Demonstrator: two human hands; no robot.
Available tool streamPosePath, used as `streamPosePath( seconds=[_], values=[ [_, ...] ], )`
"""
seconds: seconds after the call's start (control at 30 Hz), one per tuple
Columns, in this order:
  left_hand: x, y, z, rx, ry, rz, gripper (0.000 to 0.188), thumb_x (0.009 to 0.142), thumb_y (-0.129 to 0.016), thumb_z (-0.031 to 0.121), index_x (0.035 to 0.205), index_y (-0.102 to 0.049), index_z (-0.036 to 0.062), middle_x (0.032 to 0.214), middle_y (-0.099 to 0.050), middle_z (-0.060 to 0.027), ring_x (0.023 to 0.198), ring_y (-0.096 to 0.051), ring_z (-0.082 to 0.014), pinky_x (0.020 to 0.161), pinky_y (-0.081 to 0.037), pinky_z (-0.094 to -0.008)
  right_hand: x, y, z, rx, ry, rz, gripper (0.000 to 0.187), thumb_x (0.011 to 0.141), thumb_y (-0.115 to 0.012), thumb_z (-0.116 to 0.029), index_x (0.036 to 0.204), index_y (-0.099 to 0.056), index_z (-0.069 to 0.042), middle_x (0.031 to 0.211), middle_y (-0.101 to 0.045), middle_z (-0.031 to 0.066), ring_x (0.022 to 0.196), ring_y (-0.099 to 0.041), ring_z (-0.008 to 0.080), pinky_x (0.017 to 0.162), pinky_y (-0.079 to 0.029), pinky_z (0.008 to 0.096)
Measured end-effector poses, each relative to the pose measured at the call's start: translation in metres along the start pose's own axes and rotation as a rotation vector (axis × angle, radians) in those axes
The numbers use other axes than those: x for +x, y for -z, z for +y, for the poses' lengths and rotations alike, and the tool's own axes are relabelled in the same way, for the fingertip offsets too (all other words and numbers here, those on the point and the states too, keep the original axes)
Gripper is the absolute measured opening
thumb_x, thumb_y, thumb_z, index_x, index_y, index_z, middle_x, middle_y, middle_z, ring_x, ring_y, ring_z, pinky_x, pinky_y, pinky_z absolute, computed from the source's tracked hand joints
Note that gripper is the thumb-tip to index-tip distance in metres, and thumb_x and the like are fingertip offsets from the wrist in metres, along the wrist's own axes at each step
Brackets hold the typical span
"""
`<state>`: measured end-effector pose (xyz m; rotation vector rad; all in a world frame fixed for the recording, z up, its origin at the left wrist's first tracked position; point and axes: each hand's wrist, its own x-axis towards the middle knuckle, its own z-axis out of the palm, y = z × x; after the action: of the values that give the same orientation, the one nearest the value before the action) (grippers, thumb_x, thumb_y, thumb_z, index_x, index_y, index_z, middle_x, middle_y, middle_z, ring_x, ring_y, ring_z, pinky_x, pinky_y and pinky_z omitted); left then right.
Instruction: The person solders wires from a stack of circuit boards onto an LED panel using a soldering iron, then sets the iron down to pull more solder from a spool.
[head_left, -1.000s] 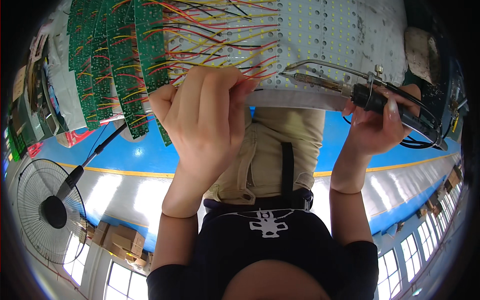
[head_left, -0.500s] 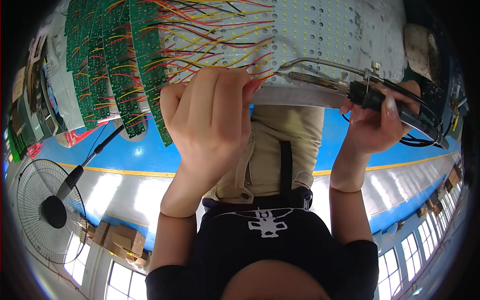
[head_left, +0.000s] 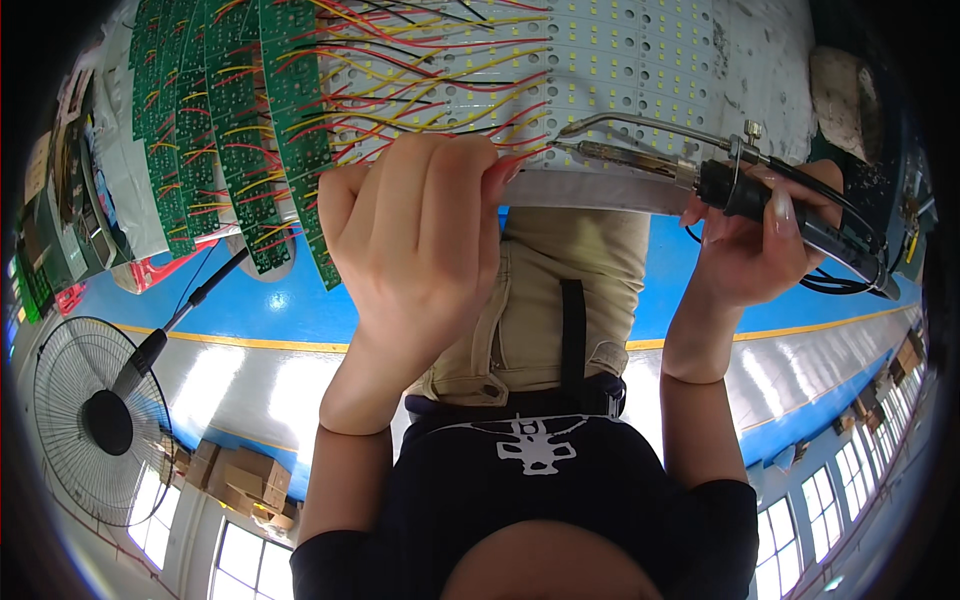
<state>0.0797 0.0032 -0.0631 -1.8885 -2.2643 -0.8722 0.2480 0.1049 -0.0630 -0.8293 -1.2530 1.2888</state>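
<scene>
My left hand [head_left: 415,230] is closed in a pinch on a wire [head_left: 532,154] at the near edge of a white LED board [head_left: 655,105]. Its fingertips are partly hidden behind the knuckles. In my right hand [head_left: 755,250] is a soldering iron [head_left: 735,190], held by its dark handle and pointing left. The iron's tip reaches the end of the pinched wire; whether they touch I cannot tell. A thin curved metal tube [head_left: 640,122], clamped to the iron, ends just above that tip. Red, yellow and black wires run from a green circuit board [head_left: 300,130] to the LED board.
More green circuit boards [head_left: 232,130] with wires overlap at the left of the table. A worn, pale block [head_left: 838,100] sits at the right, near black cables [head_left: 835,284]. A standing fan [head_left: 105,420] is on the floor at left, with cardboard boxes [head_left: 245,478] beyond it.
</scene>
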Motion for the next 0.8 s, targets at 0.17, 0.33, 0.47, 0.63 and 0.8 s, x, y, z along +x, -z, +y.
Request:
streamPosePath(
  seconds=[0.17, 0.33, 0.47, 0.63, 0.8],
  values=[
    [-0.0011, 0.0008, -0.0011, 0.001, 0.006, 0.000, 0.012, 0.072, -0.065, 0.005, 0.077, -0.054, 0.0070, 0.070, -0.056, 0.0009, 0.054, -0.048, -0.0124, 0.060, -0.032, -0.0266, -0.0002, -0.0034, 0.0004, 0.002, -0.016, 0.011, 0.009, 0.077, -0.050, 0.000, 0.078, -0.043, 0.004, 0.059, -0.052, 0.0172, 0.031, -0.043, 0.0121, 0.031, -0.045, 0.0288],
    [0.0009, -0.0004, -0.0001, -0.016, 0.000, 0.006, 0.012, 0.072, -0.065, 0.005, 0.077, -0.054, 0.0073, 0.071, -0.056, 0.0010, 0.054, -0.048, -0.0123, 0.060, -0.032, -0.0266, 0.0007, -0.0005, -0.0005, -0.006, -0.004, 0.001, 0.009, 0.076, -0.051, -0.001, 0.078, -0.043, 0.004, 0.061, -0.053, 0.0176, 0.030, -0.042, 0.0116, 0.031, -0.044, 0.0280],
    [0.0000, 0.0003, -0.0006, -0.003, 0.003, -0.001, 0.012, 0.072, -0.065, 0.005, 0.078, -0.054, 0.0074, 0.071, -0.056, 0.0011, 0.054, -0.048, -0.0124, 0.060, -0.031, -0.0268, -0.0001, -0.0006, 0.0020, 0.000, -0.002, 0.007, 0.009, 0.075, -0.051, 0.000, 0.078, -0.043, 0.004, 0.061, -0.053, 0.0175, 0.031, -0.041, 0.0111, 0.031, -0.044, 0.0273],
    [0.0000, -0.0013, -0.0018, 0.001, -0.013, 0.014, 0.012, 0.072, -0.065, 0.006, 0.078, -0.054, 0.0071, 0.071, -0.057, 0.0010, 0.055, -0.048, -0.0128, 0.059, -0.031, -0.0271, -0.0023, -0.0036, 0.0033, -0.029, 0.026, 0.057, 0.009, 0.075, -0.052, 0.003, 0.078, -0.043, 0.002, 0.060, -0.053, 0.0165, 0.032, -0.041, 0.0100, 0.032, -0.045, 0.0275],
    [0.0004, -0.0050, -0.0035, -0.005, -0.046, 0.053, 0.012, 0.073, -0.065, 0.007, 0.077, -0.054, 0.0070, 0.071, -0.057, 0.0009, 0.057, -0.049, -0.0134, 0.058, -0.032, -0.0276, -0.0010, -0.0006, 0.0011, -0.028, 0.004, 0.048, 0.010, 0.076, -0.052, 0.003, 0.078, -0.043, 0.002, 0.059, -0.052, 0.0161, 0.032, -0.041, 0.0100, 0.032, -0.045, 0.0279]
  ],
)
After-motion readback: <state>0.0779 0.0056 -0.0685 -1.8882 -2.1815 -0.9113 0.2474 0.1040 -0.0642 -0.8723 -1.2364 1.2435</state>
